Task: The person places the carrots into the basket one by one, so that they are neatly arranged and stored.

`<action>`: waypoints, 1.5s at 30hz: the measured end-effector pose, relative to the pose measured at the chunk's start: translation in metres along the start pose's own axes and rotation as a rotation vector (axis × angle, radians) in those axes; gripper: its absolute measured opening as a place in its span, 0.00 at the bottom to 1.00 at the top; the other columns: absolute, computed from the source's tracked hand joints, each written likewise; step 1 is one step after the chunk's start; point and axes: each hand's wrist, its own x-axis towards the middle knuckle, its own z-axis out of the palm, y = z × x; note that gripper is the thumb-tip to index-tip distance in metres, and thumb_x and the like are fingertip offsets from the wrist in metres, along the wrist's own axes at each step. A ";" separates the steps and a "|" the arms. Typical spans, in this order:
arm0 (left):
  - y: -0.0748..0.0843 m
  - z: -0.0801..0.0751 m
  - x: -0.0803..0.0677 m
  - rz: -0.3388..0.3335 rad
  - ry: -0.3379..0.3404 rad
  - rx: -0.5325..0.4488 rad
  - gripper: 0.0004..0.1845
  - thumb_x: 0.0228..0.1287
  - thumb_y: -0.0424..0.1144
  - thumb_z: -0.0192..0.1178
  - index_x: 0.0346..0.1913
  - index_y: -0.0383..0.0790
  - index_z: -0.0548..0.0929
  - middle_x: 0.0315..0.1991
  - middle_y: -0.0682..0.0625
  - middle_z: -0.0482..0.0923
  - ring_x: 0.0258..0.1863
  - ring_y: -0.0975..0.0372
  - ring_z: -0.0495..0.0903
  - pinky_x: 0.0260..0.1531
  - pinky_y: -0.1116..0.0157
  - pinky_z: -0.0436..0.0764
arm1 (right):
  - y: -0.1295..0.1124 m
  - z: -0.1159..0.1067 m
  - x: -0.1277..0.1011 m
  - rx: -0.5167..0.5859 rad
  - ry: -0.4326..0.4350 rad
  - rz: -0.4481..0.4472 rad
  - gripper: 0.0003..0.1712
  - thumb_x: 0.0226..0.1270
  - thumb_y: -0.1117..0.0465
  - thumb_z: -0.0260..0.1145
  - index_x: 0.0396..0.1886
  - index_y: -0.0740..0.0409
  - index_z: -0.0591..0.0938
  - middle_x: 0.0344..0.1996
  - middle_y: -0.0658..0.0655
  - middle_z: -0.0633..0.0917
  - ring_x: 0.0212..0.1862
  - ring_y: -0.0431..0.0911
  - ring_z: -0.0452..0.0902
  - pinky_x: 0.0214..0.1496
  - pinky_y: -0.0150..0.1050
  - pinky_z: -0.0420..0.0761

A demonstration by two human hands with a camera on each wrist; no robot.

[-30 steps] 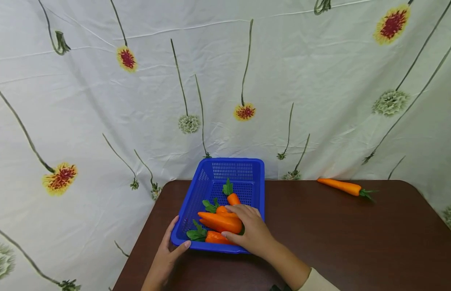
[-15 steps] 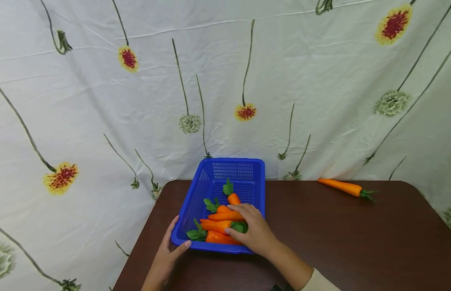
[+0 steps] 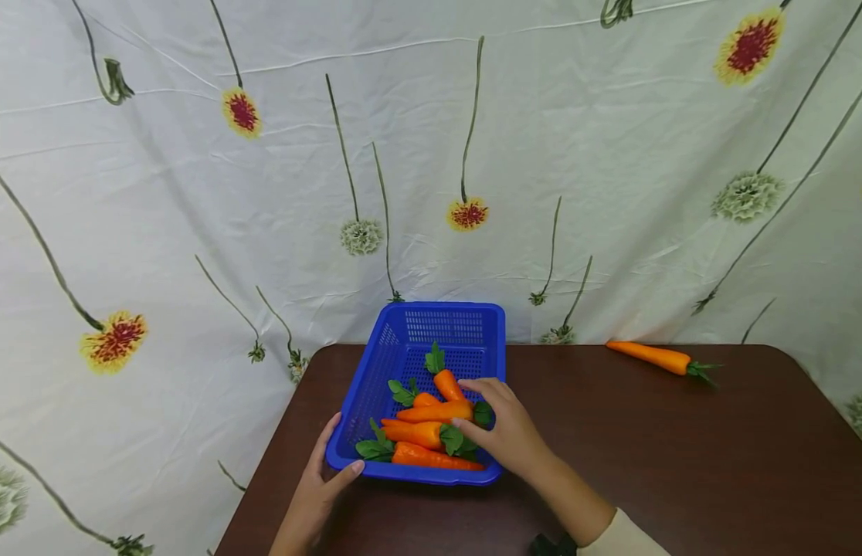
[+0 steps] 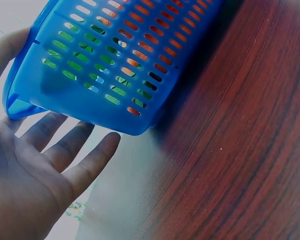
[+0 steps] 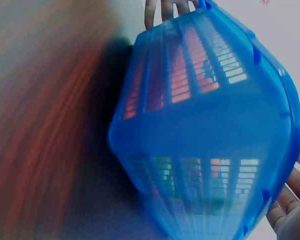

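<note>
A blue plastic basket (image 3: 488, 477) stands on the table with several orange carrots in it. My left hand (image 3: 318, 488) holds its near left corner, the thumb on the rim and the other fingers along the outside; the left wrist view shows this hand (image 4: 45, 175) beside the slotted wall. Over the basket's right side, my right hand (image 3: 503, 432) has its fingers spread and apart. It is nearest to a carrot (image 3: 436, 411) whose green top points right. Below that lie another carrot (image 3: 412, 435) and a redder carrot (image 3: 434, 457) along the near wall.
A lone carrot (image 3: 649, 356) lies at the back of the dark brown table (image 3: 653, 463), right of the basket. Behind the table hangs a white flowered cloth (image 3: 417, 154). A small black object (image 3: 552, 545) shows near the right sleeve.
A carrot under my right hand has been let go among the others. The right hand has since drawn back to the right and slightly up. My left hand stays on the basket.
</note>
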 end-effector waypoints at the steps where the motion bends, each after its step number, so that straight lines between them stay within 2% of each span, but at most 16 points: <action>1: 0.000 0.000 0.000 -0.003 0.000 0.001 0.43 0.64 0.41 0.63 0.74 0.69 0.50 0.76 0.46 0.52 0.70 0.50 0.61 0.50 0.78 0.73 | 0.002 -0.002 0.000 -0.010 0.008 0.000 0.29 0.59 0.44 0.70 0.61 0.34 0.75 0.56 0.43 0.78 0.62 0.43 0.72 0.62 0.49 0.75; 6: 0.001 0.000 -0.001 0.000 -0.002 0.002 0.43 0.64 0.41 0.62 0.74 0.69 0.50 0.76 0.46 0.52 0.70 0.51 0.61 0.51 0.78 0.73 | 0.012 -0.014 0.003 -0.045 0.048 0.003 0.30 0.60 0.46 0.70 0.62 0.41 0.76 0.55 0.45 0.79 0.60 0.43 0.74 0.60 0.47 0.77; 12: 0.001 0.000 -0.001 0.000 0.004 0.006 0.43 0.64 0.40 0.62 0.74 0.69 0.50 0.75 0.46 0.53 0.69 0.52 0.61 0.50 0.79 0.72 | 0.031 -0.026 0.004 -0.049 0.105 0.039 0.29 0.60 0.47 0.71 0.61 0.45 0.76 0.53 0.47 0.80 0.57 0.42 0.76 0.57 0.46 0.78; 20: 0.000 0.001 0.000 0.006 0.001 -0.006 0.43 0.65 0.39 0.62 0.74 0.69 0.50 0.75 0.46 0.52 0.69 0.53 0.62 0.51 0.78 0.73 | 0.059 -0.043 0.004 -0.036 0.151 0.137 0.30 0.60 0.48 0.70 0.61 0.48 0.76 0.54 0.52 0.79 0.59 0.50 0.75 0.62 0.54 0.73; 26: -0.001 0.001 0.000 0.004 -0.001 -0.009 0.43 0.65 0.40 0.61 0.74 0.69 0.49 0.76 0.45 0.51 0.69 0.50 0.61 0.50 0.78 0.73 | 0.078 -0.060 0.006 -0.031 0.174 0.212 0.30 0.61 0.47 0.69 0.61 0.50 0.76 0.56 0.56 0.78 0.61 0.55 0.73 0.63 0.56 0.71; 32: 0.000 0.001 -0.001 0.006 -0.006 -0.014 0.42 0.65 0.40 0.61 0.74 0.69 0.49 0.76 0.45 0.51 0.70 0.49 0.61 0.51 0.78 0.73 | 0.096 -0.076 0.009 -0.052 0.205 0.278 0.31 0.62 0.46 0.69 0.62 0.53 0.76 0.56 0.57 0.77 0.62 0.56 0.71 0.64 0.56 0.69; 37: 0.002 0.001 -0.002 0.002 -0.004 -0.013 0.42 0.65 0.40 0.61 0.74 0.70 0.50 0.76 0.45 0.51 0.70 0.49 0.60 0.51 0.78 0.72 | 0.109 -0.089 0.010 -0.091 0.197 0.320 0.32 0.63 0.45 0.67 0.63 0.56 0.74 0.58 0.60 0.76 0.63 0.58 0.69 0.64 0.58 0.68; 45: 0.002 0.002 -0.002 0.008 -0.004 -0.019 0.42 0.65 0.39 0.61 0.74 0.68 0.50 0.75 0.44 0.53 0.69 0.49 0.62 0.51 0.78 0.73 | 0.132 -0.111 0.007 -0.155 0.168 0.410 0.40 0.64 0.36 0.61 0.66 0.58 0.71 0.63 0.65 0.70 0.66 0.62 0.64 0.64 0.62 0.66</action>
